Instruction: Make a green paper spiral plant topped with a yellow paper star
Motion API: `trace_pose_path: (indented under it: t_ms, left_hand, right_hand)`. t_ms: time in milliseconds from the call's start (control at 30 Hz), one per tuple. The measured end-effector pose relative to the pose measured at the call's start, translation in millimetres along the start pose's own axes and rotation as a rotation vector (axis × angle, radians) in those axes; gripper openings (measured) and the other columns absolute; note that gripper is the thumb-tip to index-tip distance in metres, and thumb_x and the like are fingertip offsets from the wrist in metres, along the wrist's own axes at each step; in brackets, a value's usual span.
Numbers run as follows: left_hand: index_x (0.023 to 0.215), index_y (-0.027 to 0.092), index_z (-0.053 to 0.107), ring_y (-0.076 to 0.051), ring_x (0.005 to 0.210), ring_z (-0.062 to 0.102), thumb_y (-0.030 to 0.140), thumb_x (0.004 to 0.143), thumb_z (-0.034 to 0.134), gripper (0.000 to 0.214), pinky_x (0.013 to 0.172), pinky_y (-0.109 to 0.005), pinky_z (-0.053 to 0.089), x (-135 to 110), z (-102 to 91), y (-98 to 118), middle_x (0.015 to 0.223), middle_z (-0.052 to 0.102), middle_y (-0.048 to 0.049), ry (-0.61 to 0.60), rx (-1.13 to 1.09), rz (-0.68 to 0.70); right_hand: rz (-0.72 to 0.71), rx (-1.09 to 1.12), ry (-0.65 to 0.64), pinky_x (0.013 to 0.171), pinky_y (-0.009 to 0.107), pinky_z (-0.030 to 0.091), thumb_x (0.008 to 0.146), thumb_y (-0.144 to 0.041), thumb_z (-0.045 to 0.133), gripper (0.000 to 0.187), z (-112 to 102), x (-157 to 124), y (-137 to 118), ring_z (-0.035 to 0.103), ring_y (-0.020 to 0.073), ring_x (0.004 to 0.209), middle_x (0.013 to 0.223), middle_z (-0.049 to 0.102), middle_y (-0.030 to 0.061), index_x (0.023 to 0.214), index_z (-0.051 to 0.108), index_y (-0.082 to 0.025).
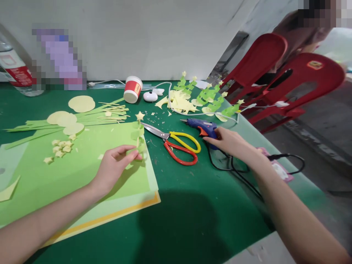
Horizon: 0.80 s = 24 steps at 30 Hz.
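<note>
So our left hand (115, 167) is pinching a folded green paper strip (139, 137) topped with a star, over the green sheets (68, 172). Right hand (229, 141) grips the glue gun (205, 128) on the worktop (178, 212). Several finished ones (209, 97) sit behind; loose stars (62, 146) remain.

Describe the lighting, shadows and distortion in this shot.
Head view: even overhead light; a broad dark shadow lies on the green table near the bottom edge; wide-angle bending tilts the red chairs; pixelated patches hide parts at the top.
</note>
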<state>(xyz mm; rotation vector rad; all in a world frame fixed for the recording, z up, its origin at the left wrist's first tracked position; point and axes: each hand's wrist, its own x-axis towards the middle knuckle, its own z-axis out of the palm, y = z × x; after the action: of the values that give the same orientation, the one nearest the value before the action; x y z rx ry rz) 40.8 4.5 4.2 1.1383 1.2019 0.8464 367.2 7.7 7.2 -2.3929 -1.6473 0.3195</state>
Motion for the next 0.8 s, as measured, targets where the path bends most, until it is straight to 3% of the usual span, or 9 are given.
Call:
trace_pose_path:
  t_ms: [100,233,333,433,567,800]
  left_hand:
    - [0.076,0.022,0.067,-0.015,0.073,0.064,0.036,0.072,0.067,0.015,0.074,-0.030,0.049,-0.7,0.4,-0.1,0.068,0.070,0.0015,0.020,-0.001,0.000]
    - [0.075,0.022,0.067,-0.012,0.071,0.065,0.034,0.072,0.067,0.011,0.073,-0.027,0.050,-2.6,1.6,1.5,0.067,0.070,0.0030,0.001,-0.028,-0.002]
    - [0.074,0.022,0.067,-0.012,0.070,0.065,0.032,0.073,0.067,0.011,0.071,-0.025,0.050,-4.5,3.8,3.8,0.066,0.071,0.0030,-0.023,-0.039,0.007]
    - [0.074,0.020,0.066,-0.013,0.068,0.065,0.032,0.073,0.067,0.012,0.067,-0.025,0.051,-6.8,7.0,5.1,0.067,0.071,0.0016,-0.066,-0.058,-0.010]
    - [0.074,0.019,0.067,-0.013,0.066,0.065,0.032,0.073,0.067,0.013,0.068,-0.025,0.052,-9.7,10.9,2.4,0.068,0.072,0.0002,-0.141,-0.051,-0.021]
    - [0.075,0.021,0.071,-0.013,0.063,0.064,0.035,0.073,0.066,0.015,0.057,-0.022,0.049,-10.6,10.1,-6.1,0.068,0.072,-0.0003,-0.179,-0.019,-0.048]
  right_hand:
    - [0.055,0.129,0.040,0.063,0.034,0.039,0.067,-0.028,0.058,0.019,4.9,3.7,-0.7,0.049,0.0191,0.060,0.060,0.050,0.0023,0.061,0.041,-0.021]
    - [0.092,0.383,0.107,0.058,0.033,0.040,0.069,-0.030,0.053,0.015,1.7,0.9,-2.0,0.047,0.0161,0.054,0.056,0.050,-0.0004,0.073,0.041,-0.021]
    - [0.029,0.608,0.159,0.056,0.030,0.043,0.069,-0.035,0.049,0.023,-4.2,-7.8,-8.7,0.049,0.0132,0.054,0.062,0.050,-0.0026,0.085,0.040,-0.021]
    - [-0.030,0.717,0.212,0.053,0.028,0.042,0.063,-0.042,0.058,0.033,-11.0,-24.1,-22.3,0.048,0.0121,0.052,0.061,0.047,-0.0044,0.085,0.044,-0.022]
    - [-0.015,0.646,0.274,0.046,0.029,0.039,0.051,-0.042,0.074,0.041,-15.3,-57.2,-46.1,0.049,0.0146,0.052,0.060,0.052,-0.0017,0.075,0.048,-0.022]
    - [-0.132,0.306,0.394,0.031,0.027,0.027,0.053,-0.046,0.071,0.040,5.1,-92.6,-69.5,0.034,0.0123,0.036,0.045,0.041,-0.0046,0.061,0.038,-0.025]
